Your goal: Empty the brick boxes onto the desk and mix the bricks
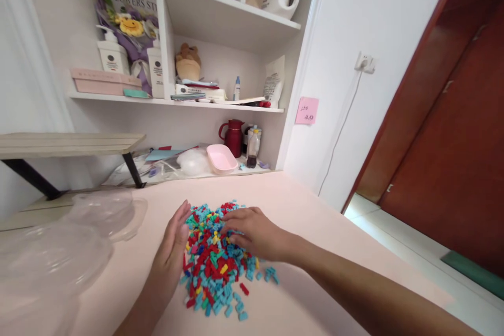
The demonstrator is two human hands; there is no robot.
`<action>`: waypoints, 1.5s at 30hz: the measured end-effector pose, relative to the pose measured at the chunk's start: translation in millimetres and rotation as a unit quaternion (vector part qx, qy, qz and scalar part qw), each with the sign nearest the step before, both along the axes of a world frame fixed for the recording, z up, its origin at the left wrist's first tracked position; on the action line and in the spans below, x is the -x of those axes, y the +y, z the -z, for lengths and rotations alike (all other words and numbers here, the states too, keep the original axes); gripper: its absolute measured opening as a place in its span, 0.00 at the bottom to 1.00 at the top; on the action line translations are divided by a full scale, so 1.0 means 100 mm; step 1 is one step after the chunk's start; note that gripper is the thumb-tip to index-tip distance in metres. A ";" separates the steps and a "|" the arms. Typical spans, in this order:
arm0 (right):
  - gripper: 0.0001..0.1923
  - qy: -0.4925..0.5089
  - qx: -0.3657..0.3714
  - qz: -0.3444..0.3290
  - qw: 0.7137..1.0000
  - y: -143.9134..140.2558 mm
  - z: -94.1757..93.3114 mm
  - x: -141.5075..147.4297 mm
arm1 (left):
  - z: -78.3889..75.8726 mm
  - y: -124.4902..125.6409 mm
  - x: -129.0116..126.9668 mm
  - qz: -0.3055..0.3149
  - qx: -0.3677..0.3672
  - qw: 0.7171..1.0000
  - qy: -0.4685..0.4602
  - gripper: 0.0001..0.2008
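Pink table (315, 220): left hand (173, 249) flat beside brick pile (214, 257), right hand (255, 233) spread atop, neither gripping

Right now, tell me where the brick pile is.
In the head view the brick pile lies on the pink table, low and centre, between the left hand at its left edge and the right hand resting on its top right.

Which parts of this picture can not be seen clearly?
- Head view: bricks under the right hand are hidden by it.
- Left hand: palm faces the pile, unseen.
- Pink note: writing too small.
- Clear lids: cut by the left edge, blurred.
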State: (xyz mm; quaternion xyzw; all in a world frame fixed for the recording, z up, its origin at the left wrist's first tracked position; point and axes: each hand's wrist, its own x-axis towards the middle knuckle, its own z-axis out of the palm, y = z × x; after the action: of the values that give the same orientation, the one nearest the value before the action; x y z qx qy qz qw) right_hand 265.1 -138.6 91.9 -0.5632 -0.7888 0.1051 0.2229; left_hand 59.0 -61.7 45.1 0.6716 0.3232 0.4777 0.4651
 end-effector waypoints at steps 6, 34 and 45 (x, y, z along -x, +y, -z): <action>0.17 -0.161 -0.177 -0.052 0.970 -0.38 0.27 0.34 | 0.03 0.16 0.09 -0.077 0.056 0.991 -0.090 0.26; 0.63 -0.043 0.161 0.159 0.973 -0.55 0.38 -0.93 | 0.32 0.77 0.25 -0.153 0.010 0.924 0.350 0.28; 0.39 0.172 0.071 0.173 0.967 0.04 0.75 -0.78 | 0.34 0.73 -0.15 -0.090 -0.027 0.900 0.427 0.29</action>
State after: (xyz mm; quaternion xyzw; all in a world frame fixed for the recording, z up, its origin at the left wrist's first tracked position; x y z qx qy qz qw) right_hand 342.9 -134.3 16.6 -0.6793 -0.6193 0.2160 0.3291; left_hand 74.4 10.8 11.0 0.7916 0.5363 0.1937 0.2197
